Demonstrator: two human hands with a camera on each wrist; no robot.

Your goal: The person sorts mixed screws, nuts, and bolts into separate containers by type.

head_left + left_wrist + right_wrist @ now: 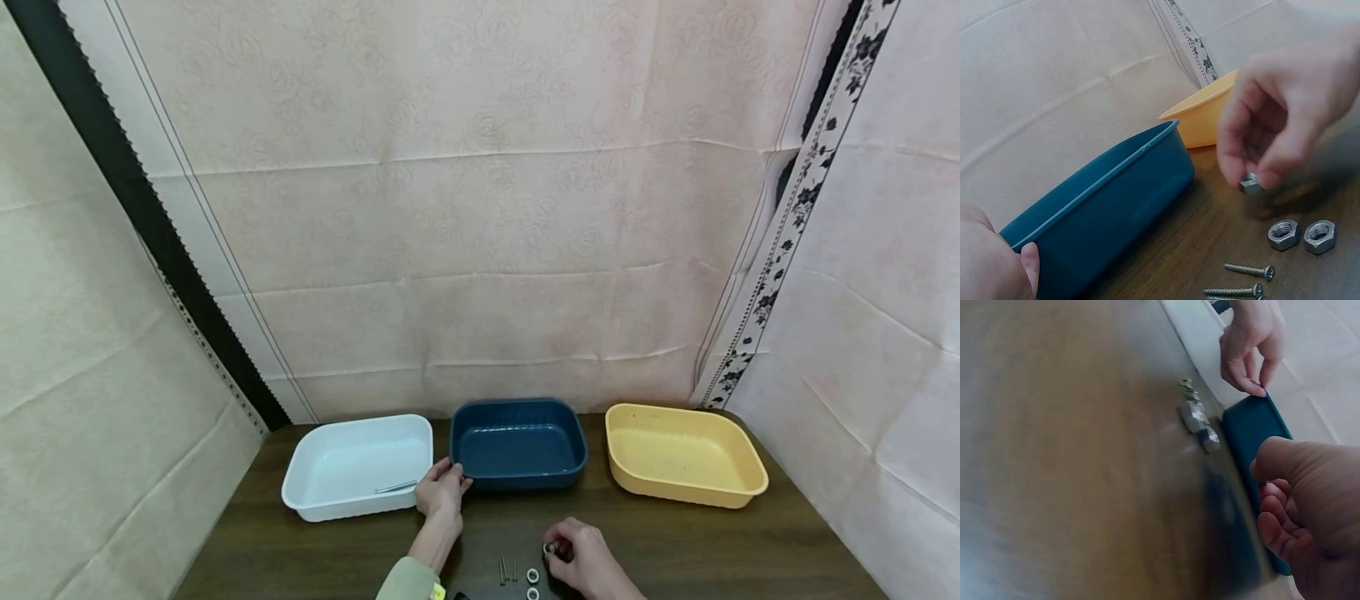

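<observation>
My left hand (441, 498) pinches the left front corner of a dark blue plastic tub (517, 482), thumb and fingers on its rim. My right hand (587, 558) holds a steel hex nut (1250, 184) between thumb and fingertips, slightly above the wooden table and in front of the blue tub. Two more hex nuts (1301, 237) lie side by side on the table below that hand. Beside them, several screws (1249, 270) lie roughly parallel. In the right wrist view, the curled fingers hide the held nut.
A white tub (352, 507) stands left of the blue one, with thin metal pieces (396, 487) inside near its right end. To the right is a yellow tub (678, 490). Pale patterned cloth (480, 250) hangs behind and on both sides of the dark wooden table (330, 554).
</observation>
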